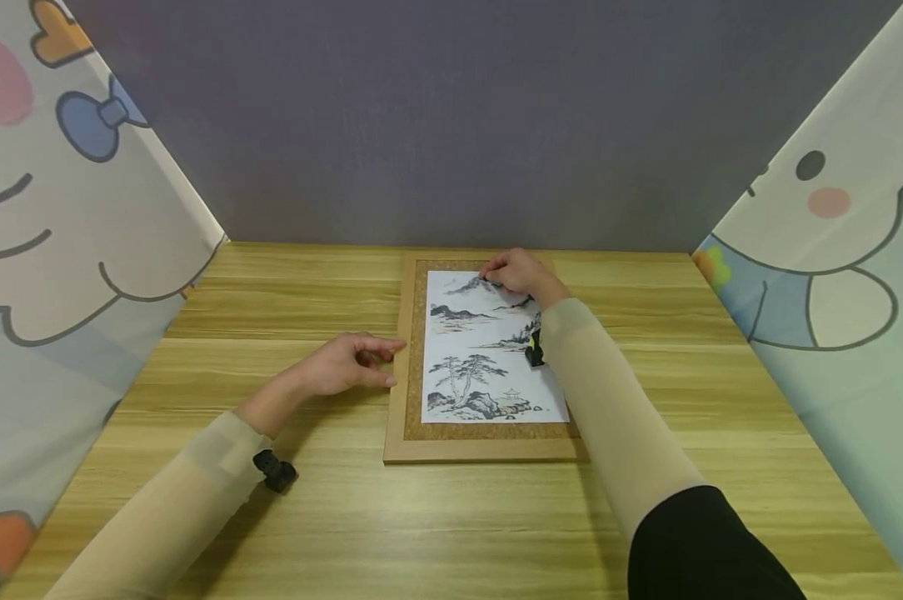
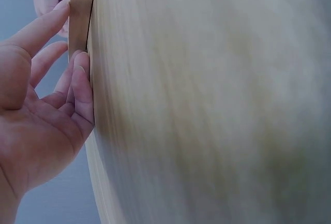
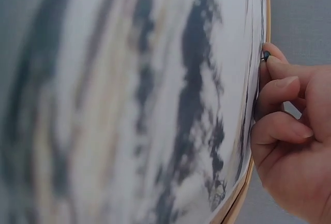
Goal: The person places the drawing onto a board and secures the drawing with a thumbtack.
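Observation:
A cork board [image 1: 481, 452] with a light wooden frame lies flat on the table. On its cork rests a white sheet [image 1: 451, 337] printed with an ink landscape of mountains, trees and a small pavilion. My right hand [image 1: 519, 273] is over the sheet's top edge. In the right wrist view its thumb and index finger pinch a dark-headed push pin [image 3: 266, 55] at the paper, the other fingers bent against the sheet. At the board's left side, my left hand [image 1: 342, 364] has its thumb and fingertips touching the frame, wrapped round nothing.
The wood-grain table [image 1: 286, 533] spreads around the board. A grey panel [image 1: 451, 125] rises behind it, close to the board's far edge. Cartoon-printed cloths [image 1: 144, 250] hang on both sides. My right forearm covers part of the board's right side.

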Tool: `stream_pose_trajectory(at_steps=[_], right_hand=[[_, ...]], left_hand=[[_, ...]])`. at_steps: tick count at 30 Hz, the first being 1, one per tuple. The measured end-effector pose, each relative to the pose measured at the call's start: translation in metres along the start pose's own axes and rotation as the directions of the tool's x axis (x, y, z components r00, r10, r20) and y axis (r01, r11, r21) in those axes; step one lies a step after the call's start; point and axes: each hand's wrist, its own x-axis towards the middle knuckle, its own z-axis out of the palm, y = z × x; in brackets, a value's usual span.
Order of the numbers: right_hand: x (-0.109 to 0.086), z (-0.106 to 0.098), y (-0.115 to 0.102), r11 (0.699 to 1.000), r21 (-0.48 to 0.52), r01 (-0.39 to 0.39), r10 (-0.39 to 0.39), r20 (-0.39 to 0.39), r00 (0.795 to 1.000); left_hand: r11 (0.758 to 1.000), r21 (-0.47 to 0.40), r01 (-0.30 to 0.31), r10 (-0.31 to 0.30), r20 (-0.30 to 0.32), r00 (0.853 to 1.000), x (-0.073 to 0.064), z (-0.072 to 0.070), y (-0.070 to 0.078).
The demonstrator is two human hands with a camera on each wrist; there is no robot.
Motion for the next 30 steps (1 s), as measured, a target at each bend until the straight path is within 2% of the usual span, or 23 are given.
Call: stream_pose_trajectory(at_steps=[3, 9, 17, 23, 30], right_hand=[[0.000, 0.000, -0.002, 1.000, 0.009, -0.018, 0.018, 0.002, 1.000], [0.000, 0.002, 0.000, 0.994, 0.096, -0.049, 0.050, -0.006, 0.999], [-0.001, 0.004, 0.005, 0.975, 0.221, -0.026, 0.027, -0.002, 1.000], [0.001, 0.004, 0.008, 0.971, 0.240, -0.005, 0.007, -0.004, 1.000], [0.002, 0.004, 0.012, 0.982, 0.186, 0.010, -0.008, -0.016, 1.000]], left_hand=[[1.000, 0.003, 0.000, 0.000, -0.003, 1.000, -0.001, -0.001, 0.000], [1.000, 0.002, -0.001, 0.001, -0.002, 1.000, -0.001, -0.001, 0.001], [1.000, -0.002, -0.003, 0.003, -0.001, 1.000, 0.000, 0.000, 0.001], [1.000, 0.002, 0.001, -0.001, 0.001, 1.000, 0.000, 0.000, 0.001], [1.000, 0.009, 0.002, -0.002, -0.003, 1.000, 0.001, 0.000, -0.001]])
